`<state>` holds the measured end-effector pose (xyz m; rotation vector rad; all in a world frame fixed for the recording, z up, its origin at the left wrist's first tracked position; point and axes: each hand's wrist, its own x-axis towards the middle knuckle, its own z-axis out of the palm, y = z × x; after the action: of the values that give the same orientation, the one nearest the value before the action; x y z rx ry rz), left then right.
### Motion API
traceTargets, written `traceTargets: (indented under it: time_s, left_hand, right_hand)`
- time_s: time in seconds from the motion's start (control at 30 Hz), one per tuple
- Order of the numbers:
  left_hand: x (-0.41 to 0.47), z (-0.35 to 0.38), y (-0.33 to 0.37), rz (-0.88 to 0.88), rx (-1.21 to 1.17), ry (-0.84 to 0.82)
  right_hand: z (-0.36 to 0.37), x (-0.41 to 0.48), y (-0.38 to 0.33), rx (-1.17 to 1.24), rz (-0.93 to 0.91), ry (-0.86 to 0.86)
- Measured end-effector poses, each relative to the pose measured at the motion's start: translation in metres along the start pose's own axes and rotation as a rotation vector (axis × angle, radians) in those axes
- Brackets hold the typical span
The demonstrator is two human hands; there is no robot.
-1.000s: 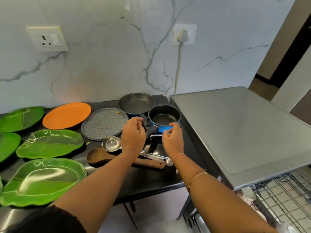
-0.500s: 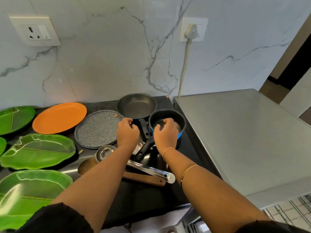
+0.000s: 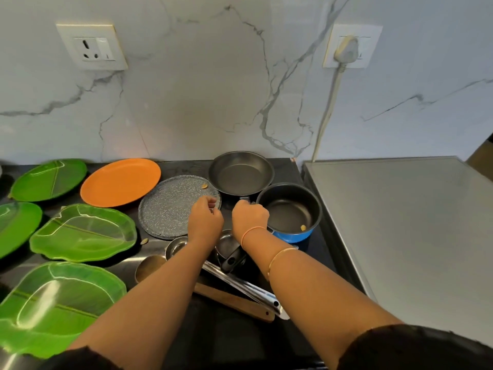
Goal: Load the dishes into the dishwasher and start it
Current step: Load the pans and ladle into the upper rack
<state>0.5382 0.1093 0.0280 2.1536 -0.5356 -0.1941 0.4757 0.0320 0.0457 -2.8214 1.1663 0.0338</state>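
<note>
Left grip (image 3: 205, 220) curls over speckled plate (image 3: 170, 209) rim. Right grip (image 3: 249, 216) curls at handle of frying pan (image 3: 240, 174), probably to lift it. Whether either holds anything: cannot tell.

bright even light, glare on the green plates (image 3: 80, 233), wide-angle bending at edges.

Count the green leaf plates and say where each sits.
4 green leaf plates: one back left, one cut off at the left edge, one left of the grey speckled pan, one nearest the camera. More may lie out of frame.
</note>
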Motion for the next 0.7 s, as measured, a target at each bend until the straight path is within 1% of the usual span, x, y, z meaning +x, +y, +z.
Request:
traceTargets:
  time_s: [0.1,0.2,0.23,0.27,0.33,0.37,0.4,0.47,0.53,0.63,0.7]
  left_hand:
    - [0.0,-0.004,-0.004,-0.005,0.011,0.011]
    - [-0.002,-0.007,-0.005,-0.007,0.007,0.007]
    - [-0.003,-0.008,-0.005,-0.004,0.002,0.007]
    - [-0.004,-0.009,-0.004,-0.001,-0.003,0.006]
    - [-0.007,-0.013,-0.002,-0.008,-0.027,-0.009]
    - [-0.007,-0.015,-0.001,-0.016,-0.043,-0.02]
    - [-0.007,-0.016,0.0,-0.03,-0.056,-0.036]
    - [-0.006,-0.02,0.005,-0.065,-0.075,-0.068]
    - [-0.008,-0.022,0.014,-0.134,-0.172,-0.142]
    - [-0.013,-0.026,0.031,-0.362,-0.563,-0.372]
    - [-0.011,-0.029,0.038,-0.495,-0.76,-0.466]
  right_hand:
    - [0.0,-0.001,0.0,0.082,-0.004,0.002]
    - [-0.009,-0.004,-0.001,0.276,0.046,-0.041]
    - [-0.012,-0.001,-0.002,0.389,0.094,-0.079]
    - [-0.012,0.004,-0.001,0.58,0.173,-0.12]
    - [-0.018,0.011,-0.003,1.112,0.378,-0.259]
    - [-0.023,0.011,-0.003,1.287,0.456,-0.312]
    - [-0.027,0.012,-0.001,1.365,0.488,-0.347]
    - [-0.036,0.009,0.0,1.414,0.478,-0.351]
    - [-0.037,0.002,-0.004,1.43,0.432,-0.298]
    - [-0.028,-0.015,-0.016,1.405,0.319,-0.178]
    - [-0.023,-0.031,-0.02,1.347,0.264,-0.104]
